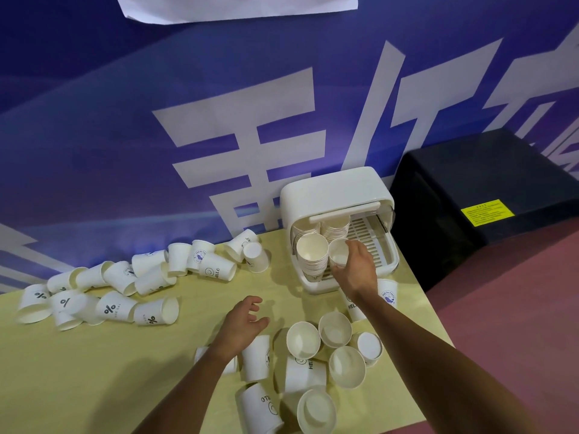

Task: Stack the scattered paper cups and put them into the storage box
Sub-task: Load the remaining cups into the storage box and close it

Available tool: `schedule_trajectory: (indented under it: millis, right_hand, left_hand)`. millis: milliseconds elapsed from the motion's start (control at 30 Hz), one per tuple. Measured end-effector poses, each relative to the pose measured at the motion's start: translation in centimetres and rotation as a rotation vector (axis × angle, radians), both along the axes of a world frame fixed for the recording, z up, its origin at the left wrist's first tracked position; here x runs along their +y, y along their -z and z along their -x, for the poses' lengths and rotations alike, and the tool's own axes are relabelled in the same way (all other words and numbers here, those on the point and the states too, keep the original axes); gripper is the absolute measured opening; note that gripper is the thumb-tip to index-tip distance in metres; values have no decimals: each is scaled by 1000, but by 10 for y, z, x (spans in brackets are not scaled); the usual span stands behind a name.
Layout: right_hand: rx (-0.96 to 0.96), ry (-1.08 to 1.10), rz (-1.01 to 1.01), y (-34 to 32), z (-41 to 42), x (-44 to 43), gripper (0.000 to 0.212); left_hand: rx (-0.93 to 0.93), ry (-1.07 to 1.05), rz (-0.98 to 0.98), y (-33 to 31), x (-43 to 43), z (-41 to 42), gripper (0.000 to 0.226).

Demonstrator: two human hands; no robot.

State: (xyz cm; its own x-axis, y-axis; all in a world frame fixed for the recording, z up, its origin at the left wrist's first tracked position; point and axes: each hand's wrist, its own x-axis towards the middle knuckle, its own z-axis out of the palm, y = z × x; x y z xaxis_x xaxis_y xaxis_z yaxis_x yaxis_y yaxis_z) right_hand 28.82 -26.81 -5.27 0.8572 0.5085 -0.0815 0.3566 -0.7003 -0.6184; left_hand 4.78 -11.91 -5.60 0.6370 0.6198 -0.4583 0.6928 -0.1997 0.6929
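A white storage box [338, 189] stands at the table's far right with its front flap up. Inside it a tall stack of paper cups [311, 256] stands at the front left, with more stacks [336, 228] behind. My right hand [357, 267] grips a short stack of cups [339, 252] at the box's opening, beside the tall stack. My left hand [242, 324] hovers over the table with relaxed fingers and holds nothing. Several loose white cups [335, 328] stand and lie near my arms. A long scatter of tipped cups [150, 277] runs along the left.
The yellow table [94, 371] backs onto a blue banner wall [125, 120]. A black box [488, 189] sits on the reddish floor to the right of the table. The table's right edge runs just past the storage box.
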Motion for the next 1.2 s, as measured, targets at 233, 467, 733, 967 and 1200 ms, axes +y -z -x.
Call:
schedule_trajectory:
  millis: [233, 467, 733, 967, 1200]
  right_hand:
    - [-36, 44, -134, -13, 26, -4, 62]
    - [-74, -52, -304, -44, 74, 18, 59]
    - [-65, -252, -217, -51, 148, 82, 57]
    - [3, -440, -73, -34, 222, 157, 61]
    - [17, -629, -7, -16, 291, 221, 60]
  left_hand:
    - [-17, -9, -23, -7, 4, -2, 44]
    - [-65, -54, -16, -22, 13, 13, 46]
    - [-93, -199, -31, -28, 53, 89, 49]
    - [-63, -403, -74, -23, 97, 190, 46]
    - [-27, -571, -35, -6, 132, 266, 45]
